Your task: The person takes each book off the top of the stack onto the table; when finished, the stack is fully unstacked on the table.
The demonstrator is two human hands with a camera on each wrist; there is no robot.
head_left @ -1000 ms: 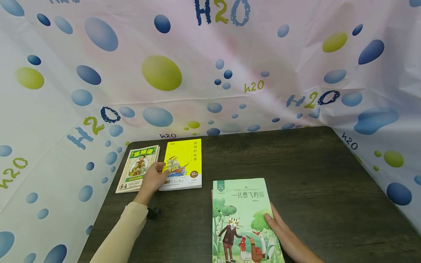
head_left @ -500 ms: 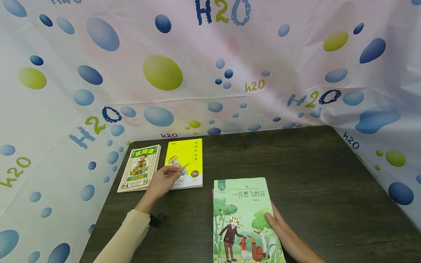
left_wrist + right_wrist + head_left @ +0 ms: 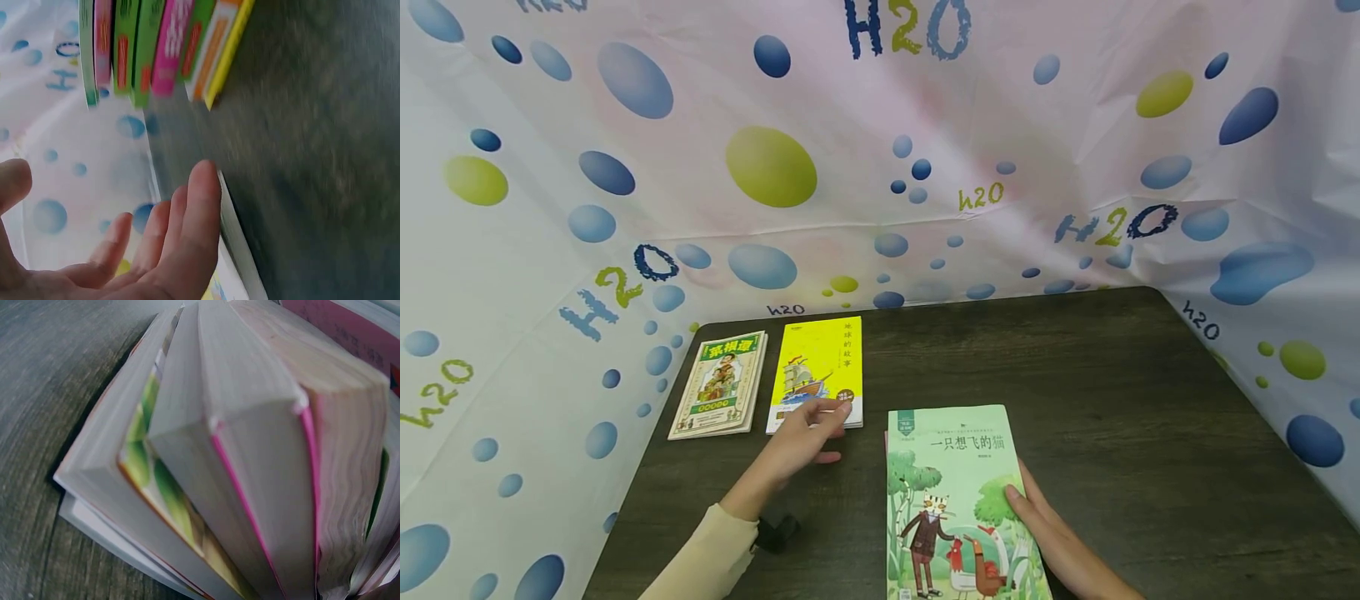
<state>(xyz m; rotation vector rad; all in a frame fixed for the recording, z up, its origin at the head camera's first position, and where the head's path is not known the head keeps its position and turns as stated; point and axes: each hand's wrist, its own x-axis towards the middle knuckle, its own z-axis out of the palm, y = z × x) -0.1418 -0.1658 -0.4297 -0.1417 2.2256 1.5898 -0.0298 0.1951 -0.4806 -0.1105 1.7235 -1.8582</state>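
My left hand (image 3: 801,446) hovers over the lower edge of a yellow book with a ship on its cover (image 3: 816,358), holding nothing. Its fingers are mostly straight and apart in the left wrist view. Before me stands a stack of books, topped by a light green book with a cat on its cover (image 3: 958,517). With my right hand (image 3: 1060,533) I grip the stack's right side, thumb on the green cover; the other fingers are mostly hidden. Several coloured spines (image 3: 147,50) show in the left wrist view, and page edges (image 3: 262,487) fill the right wrist view.
A cream and green book (image 3: 718,385) lies left of the yellow one at the far left corner. All rest on a dark wood-grain table (image 3: 1060,367). A white sheet with blue and green spots (image 3: 925,125) hangs behind and along both sides.
My left hand has moved right and nearer to me, from the yellow book's left edge to its lower edge. The right hand and the stack have stayed put.
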